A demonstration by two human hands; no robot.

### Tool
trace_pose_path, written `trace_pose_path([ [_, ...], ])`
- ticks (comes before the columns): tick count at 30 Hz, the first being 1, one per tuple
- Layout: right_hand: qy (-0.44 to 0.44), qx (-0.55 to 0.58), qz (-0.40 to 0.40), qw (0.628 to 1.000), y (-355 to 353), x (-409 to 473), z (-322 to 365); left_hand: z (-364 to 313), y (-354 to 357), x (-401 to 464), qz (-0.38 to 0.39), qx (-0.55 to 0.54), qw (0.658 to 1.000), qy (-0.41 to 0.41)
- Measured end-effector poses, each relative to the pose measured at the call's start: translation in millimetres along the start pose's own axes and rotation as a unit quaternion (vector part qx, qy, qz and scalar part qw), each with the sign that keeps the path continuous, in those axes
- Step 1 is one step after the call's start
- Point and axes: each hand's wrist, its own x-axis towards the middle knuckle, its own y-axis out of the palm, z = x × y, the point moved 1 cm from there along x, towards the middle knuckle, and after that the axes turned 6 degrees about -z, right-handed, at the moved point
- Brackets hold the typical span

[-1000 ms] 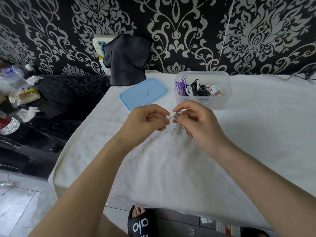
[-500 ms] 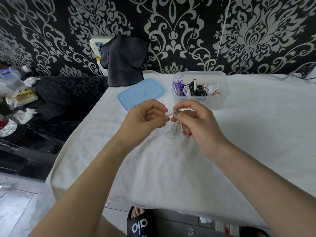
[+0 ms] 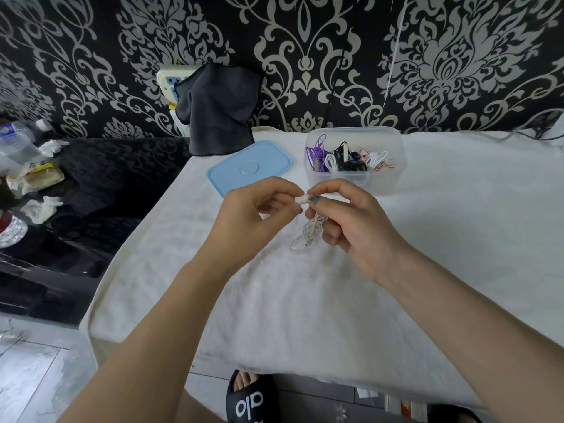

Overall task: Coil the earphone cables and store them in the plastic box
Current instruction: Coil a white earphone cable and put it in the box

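Observation:
A white earphone cable [image 3: 309,232] hangs in a small bundle of loops above the white towel. My right hand [image 3: 351,221] pinches the top of the bundle between thumb and fingers. My left hand [image 3: 259,212] pinches the cable's white end right beside it, fingertips nearly touching. Behind the hands stands the clear plastic box [image 3: 393,178], open, holding several coiled earphones in purple, black and white [image 3: 348,157]. Its blue lid [image 3: 248,167] lies flat to the left of the box.
The white towel [image 3: 427,270] covers the table. A dark cloth [image 3: 218,108] hangs over a wall socket behind the lid. A black surface at left carries bottles and crumpled tissues [image 3: 41,207]. A black slipper [image 3: 253,398] shows under the table's front edge.
Both hands stay together at the same spot, working the cable's end. The hanging loops have shifted slightly and the view has tilted a little.

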Motion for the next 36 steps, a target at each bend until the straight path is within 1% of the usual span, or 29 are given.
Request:
trace_pose_path([
  [6, 0.082, 0.058, 0.061, 0.993, -3.8, 3.3, 6.1, -1.3, -1.9, 2.6, 0.017, -0.002, 1.0, 0.011],
  [12, 0.116, 0.062, 0.107, 0.985, -9.7, 3.6, 11.8, -8.3, -2.5, 0.6, 0.043, -0.037, 0.998, 0.02],
  [19, 0.14, 0.075, 0.16, 0.974, -14.9, 1.6, 13.8, -10.9, -4.4, 1.6, 0.07, -0.123, 0.99, -0.011],
  [22, 0.163, 0.091, 0.18, 0.966, -14.1, 0.7, 13.0, -11.6, -6.2, 2.6, 0.088, -0.174, 0.98, -0.041],
  [26, 0.204, 0.125, 0.191, 0.952, -12.6, -2.0, 10.0, -6.6, -6.4, 2.9, 0.122, -0.2, 0.97, -0.071],
  [32, 0.269, 0.239, 0.185, 0.914, -6.6, -5.2, 6.6, -16.4, -3.7, -0.8, 0.09, -0.209, 0.973, -0.036],
  [34, 0.28, 0.268, 0.196, 0.901, -3.6, -6.2, 5.1, -16.9, -2.0, -2.2, 0.073, -0.189, 0.979, -0.018],
  [36, 0.284, 0.287, 0.203, 0.892, -1.8, -6.4, 4.0, -17.2, -0.5, -3.9, 0.049, -0.139, 0.989, 0.013],
])
